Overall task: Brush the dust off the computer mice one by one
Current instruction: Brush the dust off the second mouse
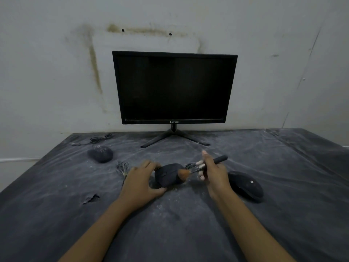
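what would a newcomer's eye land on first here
The dark monitor standing at the back of the table against the stained wall. In front of it, the left hand holds a black mouse while the right hand holds a brush against it. A dust-covered mouse sits back left, a third mouse right.

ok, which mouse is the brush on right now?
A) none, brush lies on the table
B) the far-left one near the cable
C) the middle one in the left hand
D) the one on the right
C: the brush, held by the right hand, has its bristles on the middle mouse, which the left hand grips; the far-left mouse and the right mouse lie apart, untouched.
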